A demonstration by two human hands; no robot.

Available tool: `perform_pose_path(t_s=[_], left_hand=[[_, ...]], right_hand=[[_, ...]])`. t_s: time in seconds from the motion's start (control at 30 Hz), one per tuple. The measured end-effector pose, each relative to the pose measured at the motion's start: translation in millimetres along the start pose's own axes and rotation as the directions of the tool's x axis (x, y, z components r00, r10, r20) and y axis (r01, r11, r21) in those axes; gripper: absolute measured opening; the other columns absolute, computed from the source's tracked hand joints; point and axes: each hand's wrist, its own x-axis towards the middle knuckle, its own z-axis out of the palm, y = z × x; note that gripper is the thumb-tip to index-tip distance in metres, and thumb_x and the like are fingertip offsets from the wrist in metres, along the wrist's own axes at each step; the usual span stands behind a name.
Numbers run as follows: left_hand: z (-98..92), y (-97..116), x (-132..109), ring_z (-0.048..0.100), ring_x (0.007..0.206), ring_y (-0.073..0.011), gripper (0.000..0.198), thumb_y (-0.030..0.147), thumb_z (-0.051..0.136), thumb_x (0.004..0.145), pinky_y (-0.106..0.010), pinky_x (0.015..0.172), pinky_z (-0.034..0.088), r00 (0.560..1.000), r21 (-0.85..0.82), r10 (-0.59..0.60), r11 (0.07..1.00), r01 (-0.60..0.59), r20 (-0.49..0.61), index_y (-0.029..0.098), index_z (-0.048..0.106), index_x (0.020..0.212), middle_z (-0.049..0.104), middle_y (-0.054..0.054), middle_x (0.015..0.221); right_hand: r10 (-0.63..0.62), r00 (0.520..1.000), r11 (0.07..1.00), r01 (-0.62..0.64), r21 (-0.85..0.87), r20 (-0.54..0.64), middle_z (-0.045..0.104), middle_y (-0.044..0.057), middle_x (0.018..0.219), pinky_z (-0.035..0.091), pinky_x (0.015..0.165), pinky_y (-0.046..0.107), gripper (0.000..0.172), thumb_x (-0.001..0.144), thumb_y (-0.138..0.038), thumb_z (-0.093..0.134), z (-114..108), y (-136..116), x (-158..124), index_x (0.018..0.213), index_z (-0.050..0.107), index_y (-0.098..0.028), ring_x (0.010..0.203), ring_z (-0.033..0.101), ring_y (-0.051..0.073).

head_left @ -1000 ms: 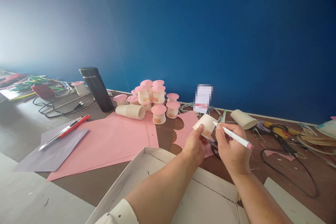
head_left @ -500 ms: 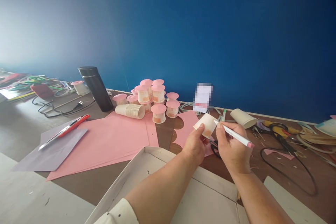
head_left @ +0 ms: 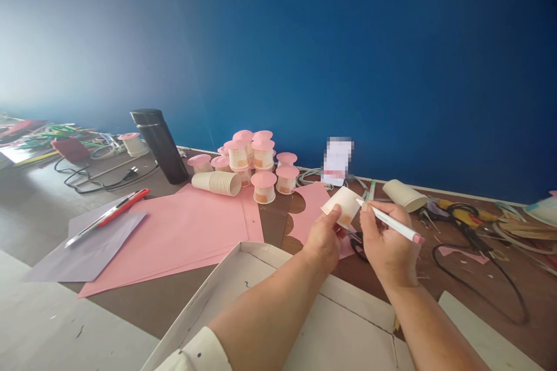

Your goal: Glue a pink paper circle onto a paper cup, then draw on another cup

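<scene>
My left hand grips a white paper cup tilted on its side, thumb on the outside. An orange patch is drawn on the cup's lower side. In my right hand is a white marker with a pink end, its tip at or very close to the cup's right end; contact cannot be made out. Behind stand several decorated paper cups with pink paper discs on top, some stacked. A nested stack of plain paper cups lies beside them on pink paper sheets.
A black flask stands at the back left. An orange utility knife lies on purple paper. A white box lid is beneath my forearms. Scissors, a lying paper cup and cables are at the right.
Almost nothing differs. The view shifts very slightly, and my right hand with the marker sits a touch further right; both hands keep their holds.
</scene>
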Motion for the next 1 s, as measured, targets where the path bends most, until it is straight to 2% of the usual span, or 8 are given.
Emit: perform_pose_path(t_s=[0.2,0.47,1.0], left_hand=[[-1.3,-1.3,1.3,0.054,0.076,-0.0124,0.039,0.036,0.073,0.067,-0.024,0.066,0.038,0.995,0.018,0.088,0.996,-0.089,0.045,0.016,0.066,0.099,0.065,-0.006,0.092],[-0.6,-0.8,1.1,0.054,0.076,-0.0123,0.033,0.033,0.072,0.068,-0.024,0.066,0.037,0.996,0.007,0.085,0.996,-0.085,0.032,0.016,0.067,0.096,0.065,-0.005,0.092],[-1.9,-1.9,3.0,0.055,0.075,-0.0129,0.033,0.035,0.073,0.067,-0.024,0.068,0.039,0.996,0.009,0.088,0.996,-0.088,0.034,0.017,0.068,0.095,0.066,-0.006,0.093]], right_hand=[[0.012,1.0,1.0,-0.012,0.01,0.002,0.066,0.008,0.08,0.051,0.064,0.029,0.023,0.082,-0.039,0.057,-0.6,-1.3,1.0,0.087,0.06,-0.017,0.071,0.063,0.017],[0.038,0.999,0.999,-0.038,0.015,0.007,0.066,0.007,0.078,0.05,0.063,0.029,0.022,0.082,-0.039,0.058,-2.2,-2.7,1.2,0.085,0.061,-0.017,0.071,0.063,0.018],[0.044,0.999,0.999,-0.045,0.012,0.021,0.066,0.007,0.077,0.05,0.064,0.029,0.021,0.081,-0.038,0.058,-0.4,-2.1,0.4,0.085,0.06,-0.018,0.072,0.063,0.018]])
